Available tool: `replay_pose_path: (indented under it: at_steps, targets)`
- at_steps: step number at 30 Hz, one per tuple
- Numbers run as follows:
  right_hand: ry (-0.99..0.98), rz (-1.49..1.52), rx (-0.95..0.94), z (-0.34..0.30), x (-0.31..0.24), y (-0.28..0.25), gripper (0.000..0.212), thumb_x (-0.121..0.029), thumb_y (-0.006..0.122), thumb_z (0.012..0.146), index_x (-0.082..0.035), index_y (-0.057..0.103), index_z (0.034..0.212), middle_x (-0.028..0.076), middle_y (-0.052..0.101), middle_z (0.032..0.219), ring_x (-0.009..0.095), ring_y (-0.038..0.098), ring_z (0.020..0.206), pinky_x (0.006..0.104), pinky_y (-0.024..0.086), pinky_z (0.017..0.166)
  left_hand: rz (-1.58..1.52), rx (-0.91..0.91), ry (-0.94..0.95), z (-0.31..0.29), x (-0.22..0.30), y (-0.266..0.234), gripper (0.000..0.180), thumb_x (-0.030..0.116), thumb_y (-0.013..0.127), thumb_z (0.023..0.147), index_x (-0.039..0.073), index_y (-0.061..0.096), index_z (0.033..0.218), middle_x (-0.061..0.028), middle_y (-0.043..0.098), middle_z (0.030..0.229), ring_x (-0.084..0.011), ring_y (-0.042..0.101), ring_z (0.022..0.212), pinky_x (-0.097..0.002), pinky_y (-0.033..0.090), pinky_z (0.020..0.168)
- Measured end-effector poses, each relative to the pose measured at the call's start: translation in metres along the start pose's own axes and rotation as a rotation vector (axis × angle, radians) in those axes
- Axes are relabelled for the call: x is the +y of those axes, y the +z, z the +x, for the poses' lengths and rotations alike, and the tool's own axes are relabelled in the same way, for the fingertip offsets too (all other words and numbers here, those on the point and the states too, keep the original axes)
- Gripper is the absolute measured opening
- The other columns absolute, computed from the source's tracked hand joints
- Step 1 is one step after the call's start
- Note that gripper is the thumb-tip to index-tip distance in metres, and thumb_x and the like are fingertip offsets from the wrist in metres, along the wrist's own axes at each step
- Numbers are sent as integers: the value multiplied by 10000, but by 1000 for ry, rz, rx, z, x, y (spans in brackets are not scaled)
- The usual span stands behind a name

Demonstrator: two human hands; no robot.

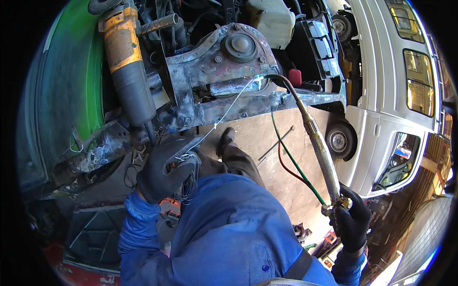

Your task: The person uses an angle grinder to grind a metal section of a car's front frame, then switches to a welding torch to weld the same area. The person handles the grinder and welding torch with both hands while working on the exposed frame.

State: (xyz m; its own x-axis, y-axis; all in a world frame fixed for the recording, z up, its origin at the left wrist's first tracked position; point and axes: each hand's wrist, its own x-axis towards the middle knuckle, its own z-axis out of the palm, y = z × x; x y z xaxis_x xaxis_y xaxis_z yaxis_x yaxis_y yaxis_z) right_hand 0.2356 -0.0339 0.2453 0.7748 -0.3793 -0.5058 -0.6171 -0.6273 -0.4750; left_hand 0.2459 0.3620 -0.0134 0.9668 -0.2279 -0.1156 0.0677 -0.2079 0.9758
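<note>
Gripped by the valve end in my black-gloved right hand [352, 220] is a brass gas welding torch [320, 145]. Its bent tip reaches up and left to a bright glow on the vehicle's bare metal front frame [224, 76]. My left hand [164, 169], also gloved in black, is closed around a coil of thin wire [187, 183]. One strand of the welding wire [224, 114] runs from that hand up to the glow at the torch tip. A green hose [291, 157] and a red hose [281, 155] hang below the frame, the green one reaching the torch valves.
An orange and grey angle grinder [126, 62] rests on the metalwork left of the frame. Behind the frame are a battery [317, 50] and a cream plastic tank [272, 21]. A green body panel [78, 71] stands at left. To the right is a white van [386, 95].
</note>
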Motion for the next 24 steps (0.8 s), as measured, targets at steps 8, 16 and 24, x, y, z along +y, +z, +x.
replay_pose_path:
  at_steps: [8, 16, 24]
  targets:
    - [11, -7, -22, 0, 3, 3, 575, 100, 751, 908, 56, 680, 1478, 133, 779, 1183, 140, 746, 909, 294, 616, 779, 32, -9, 9, 2, 4, -2, 533, 147, 751, 972, 26, 709, 1489, -172, 752, 1425, -317, 696, 1345, -448, 509, 1191]
    - [19, -44, -7, 0, 5, 3, 566, 86, 762, 901, 63, 687, 1461, 150, 780, 1216, 159, 759, 959, 307, 630, 825, -15, -24, -14, 3, 2, -2, 543, 174, 730, 973, 26, 708, 1495, -171, 768, 1392, -309, 707, 1321, -437, 511, 1183]
    - [24, -33, -16, 1, 3, 5, 566, 91, 766, 900, 60, 688, 1460, 147, 783, 1197, 148, 758, 956, 302, 627, 819, 38, -16, 51, 2, -3, -1, 553, 177, 732, 970, 31, 703, 1502, -185, 744, 1434, -327, 698, 1336, -446, 499, 1196]
